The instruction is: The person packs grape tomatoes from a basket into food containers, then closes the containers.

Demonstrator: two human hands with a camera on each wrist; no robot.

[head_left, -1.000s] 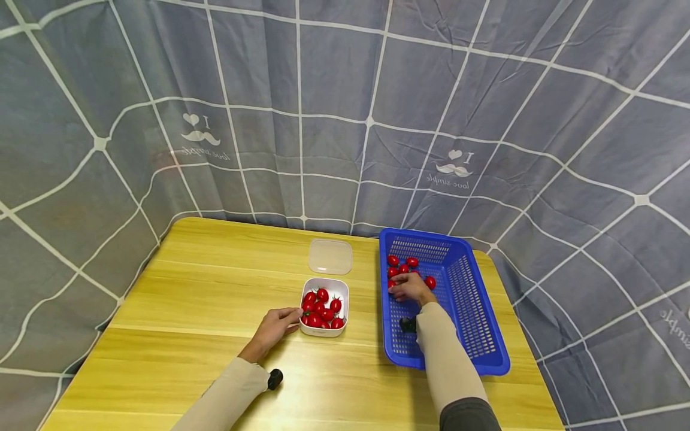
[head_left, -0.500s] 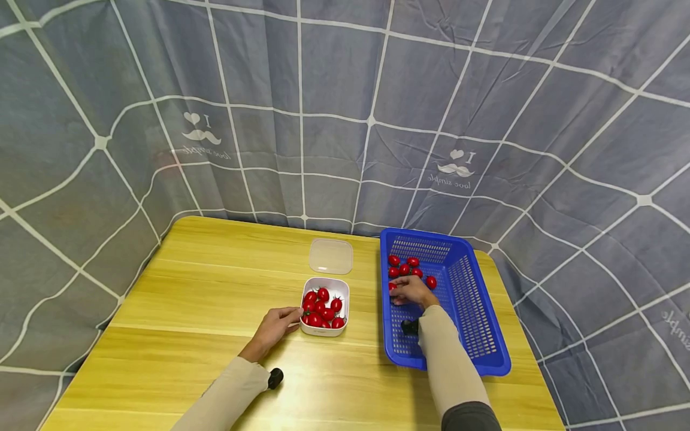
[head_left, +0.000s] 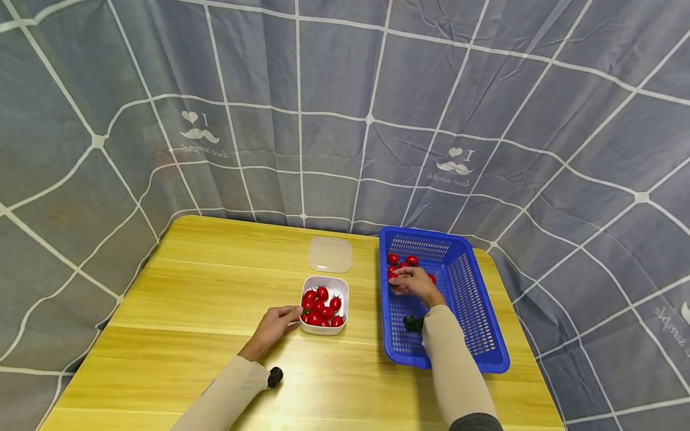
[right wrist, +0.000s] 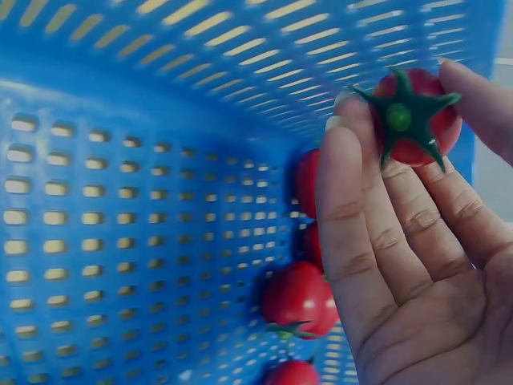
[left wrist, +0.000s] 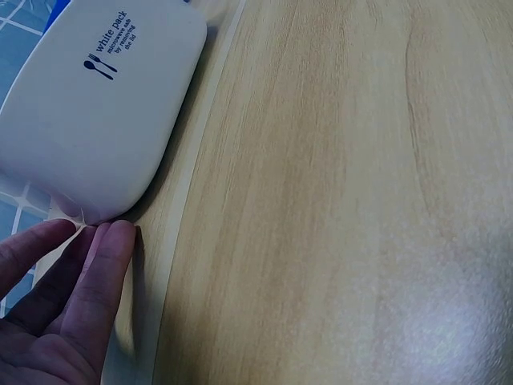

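cherry tomato [right wrist: 413, 116] pinched at right hand [right wrist: 401, 265] fingertips, above blue basket [right wrist: 120, 200]

My wooden counter [head_left: 215, 287] carries a white tub [head_left: 324, 304], a clear lid [head_left: 330, 255] behind it, and a blue basket [head_left: 474, 311] at the right.

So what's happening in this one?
A person sits at a wooden table. Their right hand is inside a blue basket and pinches a cherry tomato in its fingertips, with more tomatoes lying loose in the basket. Their left hand touches the side of a white container holding tomatoes. Its clear lid lies on the table behind it.
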